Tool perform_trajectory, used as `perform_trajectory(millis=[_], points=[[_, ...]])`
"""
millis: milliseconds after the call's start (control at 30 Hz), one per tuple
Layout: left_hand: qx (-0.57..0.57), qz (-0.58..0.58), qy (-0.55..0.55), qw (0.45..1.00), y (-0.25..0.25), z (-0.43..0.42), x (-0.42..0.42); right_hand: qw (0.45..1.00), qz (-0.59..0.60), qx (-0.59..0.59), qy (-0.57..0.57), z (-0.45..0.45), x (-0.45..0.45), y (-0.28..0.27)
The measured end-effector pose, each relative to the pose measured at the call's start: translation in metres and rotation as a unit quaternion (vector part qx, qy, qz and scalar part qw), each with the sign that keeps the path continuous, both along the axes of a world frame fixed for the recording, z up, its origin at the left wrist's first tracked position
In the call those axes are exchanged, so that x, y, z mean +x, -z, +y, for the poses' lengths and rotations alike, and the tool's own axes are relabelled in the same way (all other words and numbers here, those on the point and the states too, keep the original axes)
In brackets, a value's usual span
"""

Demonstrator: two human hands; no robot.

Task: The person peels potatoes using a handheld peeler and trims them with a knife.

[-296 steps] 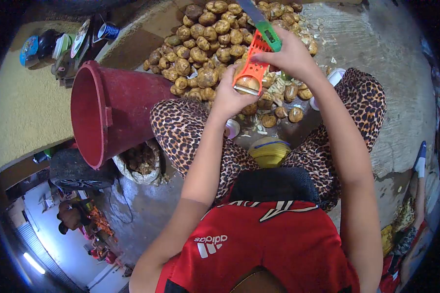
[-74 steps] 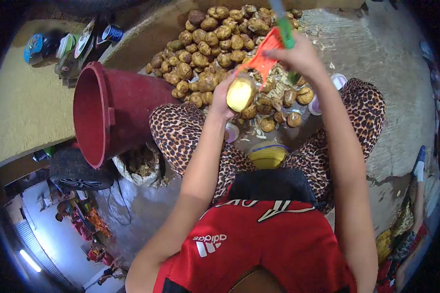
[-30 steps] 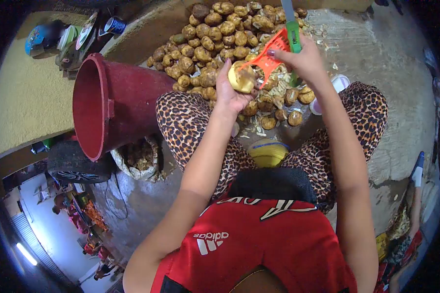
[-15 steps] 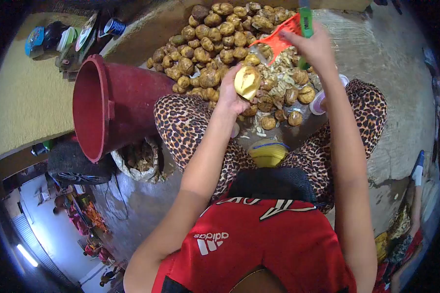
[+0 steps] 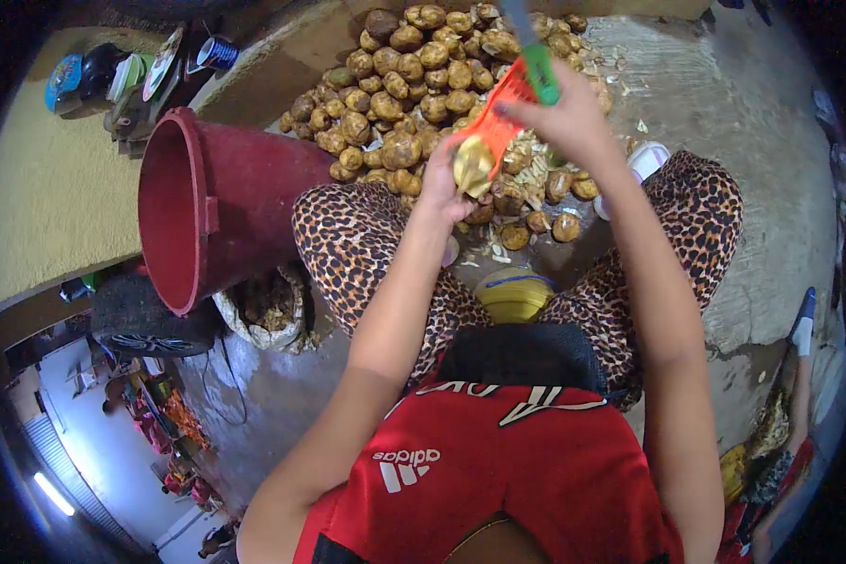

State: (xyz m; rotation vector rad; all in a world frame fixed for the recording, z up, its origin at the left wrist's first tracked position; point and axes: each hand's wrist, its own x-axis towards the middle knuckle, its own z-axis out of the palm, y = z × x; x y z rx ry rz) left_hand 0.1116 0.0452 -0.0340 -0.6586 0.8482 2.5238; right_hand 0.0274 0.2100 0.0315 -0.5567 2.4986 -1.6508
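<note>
My left hand (image 5: 444, 186) is wrapped round a partly peeled potato (image 5: 473, 171), its pale yellow flesh showing on top. In my right hand (image 5: 571, 117) is an orange peeler (image 5: 503, 113), its head against the potato. The same hand also carries a green-handled knife (image 5: 540, 73), whose blade points away and is blurred. Just beyond both hands lies a heap of brown, unpeeled potatoes (image 5: 399, 89). Pale peelings (image 5: 534, 174) are scattered beneath my right hand, among several more potatoes.
A large maroon bucket (image 5: 254, 179) lies tipped on its side at the left. Below it stands an open white sack (image 5: 296, 324) beside a tyre (image 5: 150, 324). A yellow container (image 5: 517, 299) sits between my legs. Another person's arm (image 5: 801, 395) shows at the right edge.
My right hand has come down and left, bringing the peeler from above the peelings onto the potato. The knife has tilted with it. My left hand stays almost in place.
</note>
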Motion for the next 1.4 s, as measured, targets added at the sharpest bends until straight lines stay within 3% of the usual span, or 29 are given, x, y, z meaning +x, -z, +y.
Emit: perform_trajectory(millis=[33, 133, 200, 267, 300, 433, 533, 633, 733, 833, 933, 1033, 1133, 1200, 1267, 1400], points=[[-0.008, 0.003, -0.029, 1.0, 0.007, 0.002, -0.002, 0.993, 0.11, 0.049, 0.006, -0.007, 0.014, -0.005], [-0.039, 0.006, -0.054, 0.998, 0.006, 0.005, -0.001, 0.994, 0.065, 0.091, -0.021, -0.006, 0.017, 0.0], [-0.047, -0.008, -0.055, 0.997, 0.0, 0.007, -0.001, 0.993, 0.074, 0.076, 0.045, 0.0, 0.004, -0.005], [-0.007, 0.015, 0.03, 0.999, 0.009, -0.004, 0.0, 0.988, 0.064, 0.093, 0.108, 0.015, -0.012, -0.017], [0.015, 0.026, 0.074, 0.997, 0.01, -0.006, 0.0, 0.978, 0.131, 0.104, 0.123, 0.018, -0.019, -0.019], [0.053, -0.006, 0.019, 0.998, 0.01, -0.002, -0.001, 0.983, 0.115, 0.07, 0.126, 0.02, -0.016, -0.009], [0.105, 0.012, 0.028, 0.994, -0.001, -0.001, 0.001, 0.935, 0.183, 0.258, 0.16, 0.026, -0.018, -0.011], [0.103, 0.014, 0.003, 0.995, -0.003, -0.002, 0.0, 0.96, 0.163, 0.148, 0.171, 0.034, -0.024, -0.014], [0.092, -0.001, -0.008, 0.996, -0.004, -0.005, 0.0, 0.952, 0.216, 0.143, 0.165, 0.042, -0.031, -0.011], [0.078, 0.019, 0.006, 0.997, -0.012, -0.002, 0.0, 0.986, 0.051, 0.103, 0.121, 0.037, -0.021, -0.023], [0.104, 0.046, 0.021, 0.993, -0.011, -0.004, 0.001, 0.996, -0.023, 0.008, 0.082, 0.028, -0.024, -0.006], [0.118, 0.024, 0.002, 0.993, -0.006, -0.003, -0.001, 0.988, -0.146, 0.037, 0.022, 0.012, -0.005, -0.024], [0.096, -0.01, -0.042, 0.994, -0.006, 0.002, 0.0, 0.989, 0.133, 0.057, -0.023, -0.007, 0.01, 0.005], [0.073, -0.035, -0.071, 0.994, -0.007, 0.003, 0.001, 0.995, 0.077, 0.054, -0.021, -0.009, 0.014, 0.005], [0.071, -0.004, -0.023, 0.997, -0.003, -0.001, 0.001, 0.995, 0.073, 0.074, -0.01, -0.007, 0.011, -0.004], [0.034, -0.015, 0.004, 0.999, -0.002, -0.003, 0.002, 0.986, 0.125, 0.059, 0.098, 0.02, -0.025, 0.004]])
